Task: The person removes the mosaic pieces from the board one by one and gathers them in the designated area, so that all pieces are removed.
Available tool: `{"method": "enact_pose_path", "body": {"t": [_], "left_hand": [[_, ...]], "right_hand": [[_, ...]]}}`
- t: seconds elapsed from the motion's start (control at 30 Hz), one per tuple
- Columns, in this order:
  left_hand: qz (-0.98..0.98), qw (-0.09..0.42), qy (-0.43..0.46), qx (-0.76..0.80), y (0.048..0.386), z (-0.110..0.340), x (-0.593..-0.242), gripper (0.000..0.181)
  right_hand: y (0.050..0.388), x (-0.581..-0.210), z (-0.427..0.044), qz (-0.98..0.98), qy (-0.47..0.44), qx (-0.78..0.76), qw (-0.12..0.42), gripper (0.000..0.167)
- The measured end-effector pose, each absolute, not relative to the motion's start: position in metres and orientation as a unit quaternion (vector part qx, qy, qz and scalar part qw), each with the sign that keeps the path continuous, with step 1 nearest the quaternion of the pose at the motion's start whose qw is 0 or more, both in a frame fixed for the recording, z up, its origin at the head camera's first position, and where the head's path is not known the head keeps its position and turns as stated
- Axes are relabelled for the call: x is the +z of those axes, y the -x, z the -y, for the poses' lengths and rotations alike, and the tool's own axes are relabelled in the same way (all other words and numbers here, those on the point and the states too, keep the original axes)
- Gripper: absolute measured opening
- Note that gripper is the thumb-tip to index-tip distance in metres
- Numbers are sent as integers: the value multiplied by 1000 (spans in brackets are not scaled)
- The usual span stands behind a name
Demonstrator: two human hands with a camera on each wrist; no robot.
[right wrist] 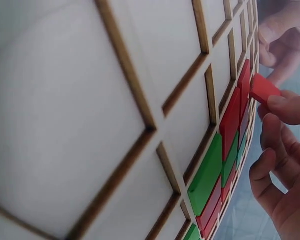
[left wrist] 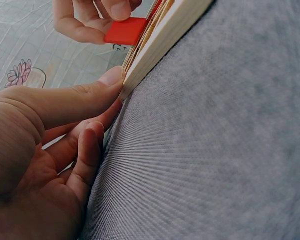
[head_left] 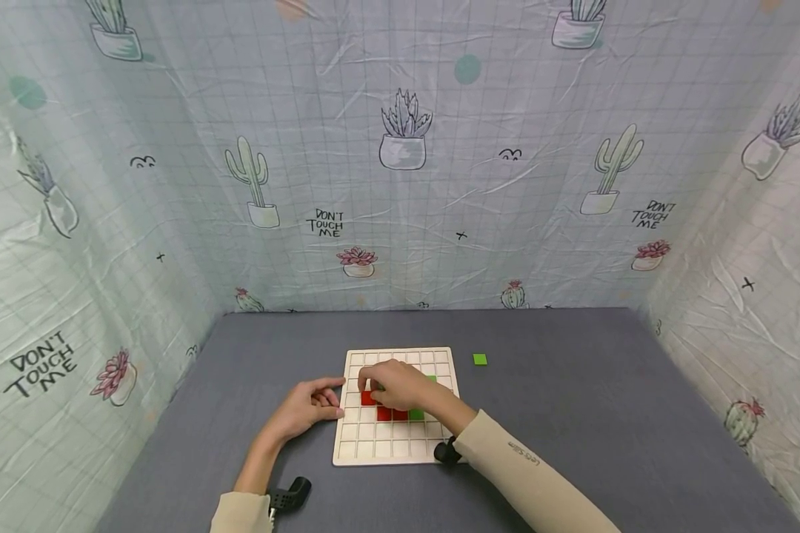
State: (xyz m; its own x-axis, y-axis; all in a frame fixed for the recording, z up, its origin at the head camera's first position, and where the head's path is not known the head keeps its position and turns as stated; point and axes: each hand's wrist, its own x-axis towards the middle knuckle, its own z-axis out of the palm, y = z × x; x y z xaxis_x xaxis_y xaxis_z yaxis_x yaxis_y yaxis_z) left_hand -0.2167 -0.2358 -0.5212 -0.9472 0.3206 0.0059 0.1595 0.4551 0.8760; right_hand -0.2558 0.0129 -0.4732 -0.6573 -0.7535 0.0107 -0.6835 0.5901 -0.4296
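A pale wooden grid board (head_left: 367,449) lies on the grey tabletop, with several red tiles (head_left: 392,414) and green tiles (head_left: 416,415) set in its squares. Above it, my right hand (head_left: 405,385) pinches a red tile (right wrist: 264,90) between thumb and fingers. That tile is tilted, at the board's surface near other red ones. My left hand (head_left: 301,409) touches the board's left edge with thumb and forefinger spread apart, the other fingers loosely bent. In the left wrist view, the thumb (left wrist: 97,92) presses the board's side. The right forearm and hand hide part of the grid.
One loose green tile (head_left: 480,359) lies on the grey tabletop (head_left: 573,400), right of the board. Black wrist devices (head_left: 292,494) sit at both wrists. A cloth with plant drawings (head_left: 400,222) hangs behind and along both sides.
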Motion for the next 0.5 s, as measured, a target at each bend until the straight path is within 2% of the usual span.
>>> {"method": "enact_pose_path", "body": {"t": [0.5], "left_hand": [[-845, 82, -132, 512, 216, 234, -520, 62]], "right_hand": [[264, -466, -44, -882, 402, -237, 71, 19]]}}
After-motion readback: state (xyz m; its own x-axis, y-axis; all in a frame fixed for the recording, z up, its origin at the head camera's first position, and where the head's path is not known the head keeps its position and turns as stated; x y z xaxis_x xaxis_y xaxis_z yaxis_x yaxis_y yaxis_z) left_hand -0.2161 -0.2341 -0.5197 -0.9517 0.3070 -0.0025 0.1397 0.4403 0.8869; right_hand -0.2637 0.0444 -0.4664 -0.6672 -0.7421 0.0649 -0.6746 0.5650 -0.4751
